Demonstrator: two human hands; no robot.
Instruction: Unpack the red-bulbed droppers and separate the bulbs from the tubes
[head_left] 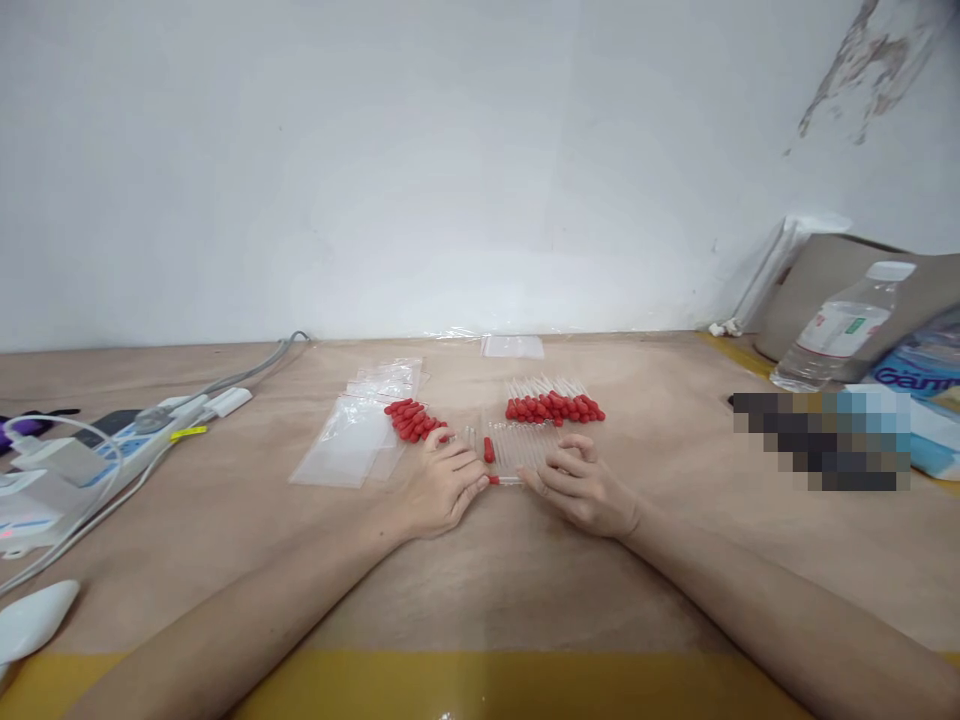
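Observation:
My left hand (448,485) is closed, thumb and fingers pinching a red rubber bulb (493,480) that shows at its fingertips. My right hand (581,488) is closed on a thin clear dropper tube (510,481), which lies level between the two hands with one end at the bulb. Just beyond the hands lie several clear tubes (517,445) in a row, with one loose red bulb (489,450) beside them. A pile of red bulbs (411,420) sits past my left hand. Behind the tubes rests a bundle of red-bulbed droppers (555,406), tubes pointing to the wall.
Clear zip bags (345,435) lie at left, near a white power strip (139,445) with cables. A white mouse (34,618) is at the lower left. To the right stand a water bottle (840,330) and a grey bin (795,285). A small white stack (512,347) lies by the wall.

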